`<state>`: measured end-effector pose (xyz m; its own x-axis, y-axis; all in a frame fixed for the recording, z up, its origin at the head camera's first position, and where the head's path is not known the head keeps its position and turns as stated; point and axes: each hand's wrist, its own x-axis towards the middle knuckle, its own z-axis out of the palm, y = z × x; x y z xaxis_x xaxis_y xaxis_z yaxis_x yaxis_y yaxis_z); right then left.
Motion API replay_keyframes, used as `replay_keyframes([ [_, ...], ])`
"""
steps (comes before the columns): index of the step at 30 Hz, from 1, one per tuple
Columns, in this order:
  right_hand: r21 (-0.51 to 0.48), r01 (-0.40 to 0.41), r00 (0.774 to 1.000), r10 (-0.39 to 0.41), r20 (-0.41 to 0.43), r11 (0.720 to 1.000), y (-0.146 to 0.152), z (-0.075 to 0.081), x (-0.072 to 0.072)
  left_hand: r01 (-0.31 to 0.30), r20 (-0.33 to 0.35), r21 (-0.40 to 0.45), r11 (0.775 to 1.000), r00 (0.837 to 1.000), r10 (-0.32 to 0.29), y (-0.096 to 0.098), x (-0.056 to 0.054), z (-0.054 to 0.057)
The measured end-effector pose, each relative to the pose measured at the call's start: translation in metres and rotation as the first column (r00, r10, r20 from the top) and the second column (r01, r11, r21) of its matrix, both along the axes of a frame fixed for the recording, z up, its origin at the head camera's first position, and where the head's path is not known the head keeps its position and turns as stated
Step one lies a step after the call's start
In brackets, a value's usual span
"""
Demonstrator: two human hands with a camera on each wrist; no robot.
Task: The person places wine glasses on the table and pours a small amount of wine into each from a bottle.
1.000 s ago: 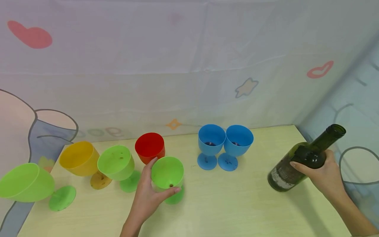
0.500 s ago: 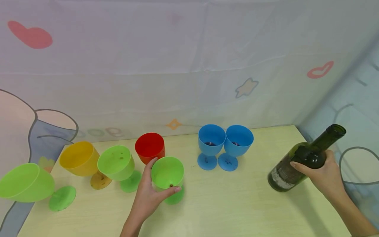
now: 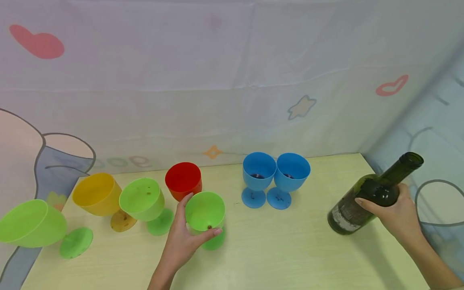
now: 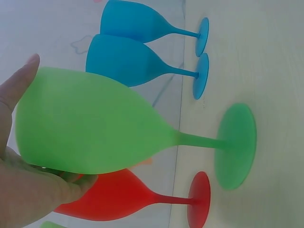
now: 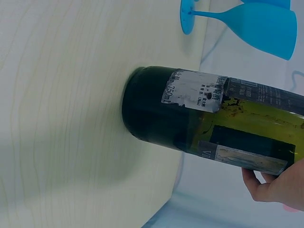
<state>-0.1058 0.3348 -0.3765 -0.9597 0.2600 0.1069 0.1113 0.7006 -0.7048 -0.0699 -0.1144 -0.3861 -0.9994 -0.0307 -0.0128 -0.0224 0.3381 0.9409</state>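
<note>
My left hand (image 3: 185, 237) grips the bowl of a light green wine goblet (image 3: 205, 211), thumb on the near side and fingers round the left. The goblet stands upright, its round foot (image 4: 236, 146) at the table surface in the left wrist view. Behind it is a red goblet (image 3: 183, 180), partly covered by my fingers. Over at the right, my right hand (image 3: 395, 217) holds a dark green glass wine bottle (image 3: 362, 197) round its upper body. The bottle stands on the table, and its worn paper label (image 5: 194, 90) faces the right wrist camera. Dark liquid shows through the glass.
Two blue goblets (image 3: 258, 171) stand side by side at the back, with a little dark liquid inside. To the left are another green goblet (image 3: 141, 201), a yellow goblet (image 3: 96, 195) and a further green goblet (image 3: 34, 225). A printed cloth (image 3: 232, 80) hangs behind the table (image 3: 275, 257).
</note>
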Motion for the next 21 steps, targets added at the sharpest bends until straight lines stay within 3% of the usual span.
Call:
replay_keyframes([
  [21, 0.002, -0.003, 1.000, 0.003, 0.005, 1.000, -0.0012, 0.0000, 0.0008, -0.018, -0.010, 0.012, 1.000, 1.000, 0.018, 0.0003, 0.0000, -0.0021],
])
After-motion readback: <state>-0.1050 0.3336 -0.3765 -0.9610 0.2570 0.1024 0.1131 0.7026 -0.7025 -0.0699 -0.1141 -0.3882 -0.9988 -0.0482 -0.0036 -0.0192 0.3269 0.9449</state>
